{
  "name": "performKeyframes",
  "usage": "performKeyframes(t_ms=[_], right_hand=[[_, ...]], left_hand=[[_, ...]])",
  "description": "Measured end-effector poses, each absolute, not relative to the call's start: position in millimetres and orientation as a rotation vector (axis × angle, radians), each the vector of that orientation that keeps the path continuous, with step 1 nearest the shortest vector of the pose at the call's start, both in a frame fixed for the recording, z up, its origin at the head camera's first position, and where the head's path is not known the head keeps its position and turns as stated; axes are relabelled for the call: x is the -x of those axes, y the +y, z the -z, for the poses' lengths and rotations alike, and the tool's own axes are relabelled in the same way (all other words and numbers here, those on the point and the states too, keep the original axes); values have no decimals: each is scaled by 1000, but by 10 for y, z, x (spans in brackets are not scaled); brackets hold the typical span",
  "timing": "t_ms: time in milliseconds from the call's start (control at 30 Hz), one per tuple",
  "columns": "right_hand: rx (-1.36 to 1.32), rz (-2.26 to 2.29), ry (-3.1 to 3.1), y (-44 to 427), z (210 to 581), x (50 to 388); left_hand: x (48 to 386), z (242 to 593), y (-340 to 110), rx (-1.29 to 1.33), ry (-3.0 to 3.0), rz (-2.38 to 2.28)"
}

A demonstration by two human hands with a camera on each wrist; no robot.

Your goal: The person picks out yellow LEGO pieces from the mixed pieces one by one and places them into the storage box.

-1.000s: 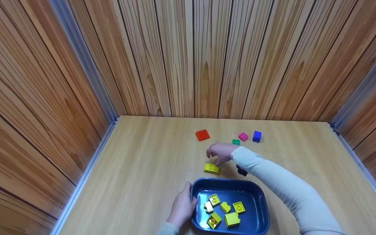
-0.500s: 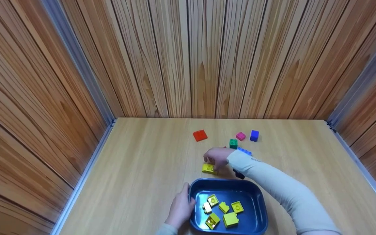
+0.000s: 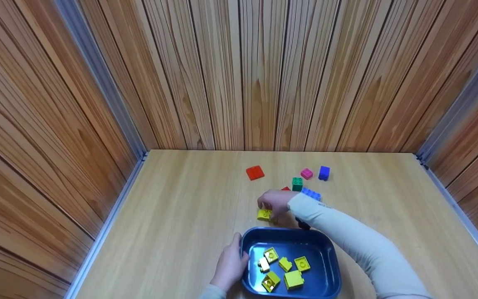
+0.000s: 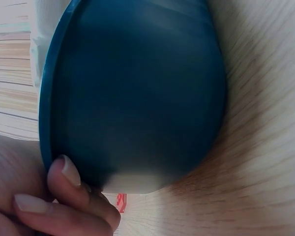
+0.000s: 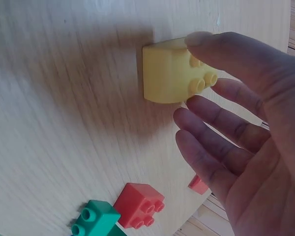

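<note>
My left hand [image 3: 229,264] grips the left side of a dark blue tray [image 3: 333,265], its thumb at the rim. Seen from the left wrist, curled fingers [image 4: 71,194] lie against the tray's edge. Inside the tray lie several yellow toy bricks [image 3: 294,280]. Just beyond the tray, my right hand [image 3: 275,203] pinches another yellow building brick [image 3: 263,214], which is on the table. In the right wrist view the thumb is on one side of this studded brick [image 5: 164,73], with a fingertip at the opposite side; the other fingers are bent and apart from it.
Farther back on the table lie a flat red brick [image 3: 255,172], a pink brick [image 3: 306,173], a purple-blue brick [image 3: 324,173] and a green brick [image 3: 297,184]. A blue brick [image 3: 311,194] and a red brick [image 5: 139,204] are near the right hand. Wooden panels [image 3: 259,83] wall the table.
My right hand has lowered slightly toward the near yellow brick and its fingers have closed around it. The left hand keeps its hold on the tray.
</note>
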State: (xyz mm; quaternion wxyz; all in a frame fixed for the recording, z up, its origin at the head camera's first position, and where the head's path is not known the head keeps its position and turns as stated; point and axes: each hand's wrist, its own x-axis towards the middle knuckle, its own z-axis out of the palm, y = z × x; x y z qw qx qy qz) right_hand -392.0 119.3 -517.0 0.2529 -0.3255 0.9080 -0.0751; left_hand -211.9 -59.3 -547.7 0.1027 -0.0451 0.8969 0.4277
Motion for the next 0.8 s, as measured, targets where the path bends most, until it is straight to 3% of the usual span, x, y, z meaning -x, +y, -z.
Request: performKeyframes(t_ms=[567,800], right_hand=[[786,250,2466,1204,5224,3942],[801,249,2470,1250,5208,3964]], left_hand=[[2137,5469,-586,211,2561,-1269],[2125,5479,-607,115,2649,-1266]])
